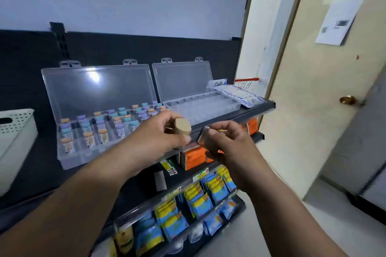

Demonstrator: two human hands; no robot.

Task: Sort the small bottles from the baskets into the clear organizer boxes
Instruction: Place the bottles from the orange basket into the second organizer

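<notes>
Both hands are up in front of the shelf [259,108] edge, near frame centre.

Left hand [154,140]: fingers and thumb curled round a tan-cap bottle [183,126]. The cap is up and faces the camera; the body is mostly hidden in the palm.

Right hand [229,144]: just at 3 o'clock of the left hand, not touching it. Thumb and fingers pinch a clear bottle [203,136], which is tilted and motion-blurred. There's an orange tint at its lower end; can't tell the cap colour. The two held bottles are near each other with a small gap between them.

Left box [71,160]: on the shelf at 10 o'clock of the hands, lid [98,87] open and leaning back on the dark panel. Its compartments hold many small bottles [100,129] with purple, teal and tan caps.

Right box [208,106]: at 12 o'clock of the hands, just beside the left box, lid also open. Dividers show through the clear plastic.

Basket [18,129]: white and perforated, at 9 o'clock of the frame, only partly in view. Can't see its contents.

Packets [240,95]: white-blue, lying flat at 3 o'clock of the right box, right up against it. A red wire cart [247,80] stands behind them.

Under the shelf are orange boxes [193,157] at 6 o'clock of the hands, partly covered by the right hand. Lower down, rows of blue-yellow snack packs [208,190] sit at 6 o'clock of the frame.

Door [313,89]: at 3 o'clock of the frame, with a brass knob [347,100] and a paper [339,21] stuck on it at 2 o'clock.
</notes>
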